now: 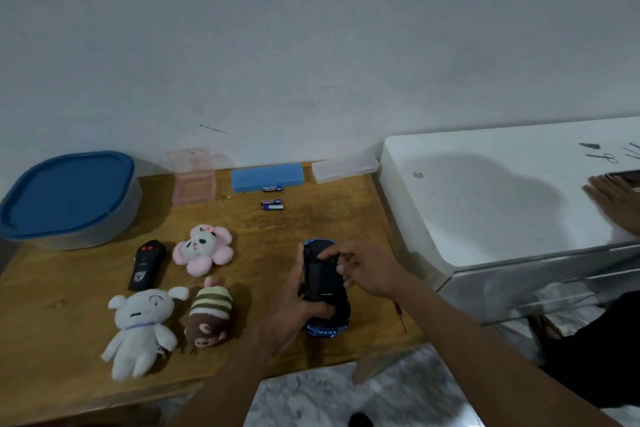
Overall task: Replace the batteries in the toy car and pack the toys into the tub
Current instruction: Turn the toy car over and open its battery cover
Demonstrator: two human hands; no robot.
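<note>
Blue toy car (pixel 325 291) lies belly-up at lower centre, gripped by the left hand (pixel 294 308); right hand (pixel 363 270) fingertips pinch its battery cover, which could slip or snap.

Both forearms are bare from the lower edge of the picture up to the wrists — no sleeves, no watch, no bracelet or ring to be seen. The left hand (pixel 294 302) and right hand (pixel 367 270) are ungloved, fingers uncovered. A dark garment — black, it seems — shows at the lower right edge.
</note>
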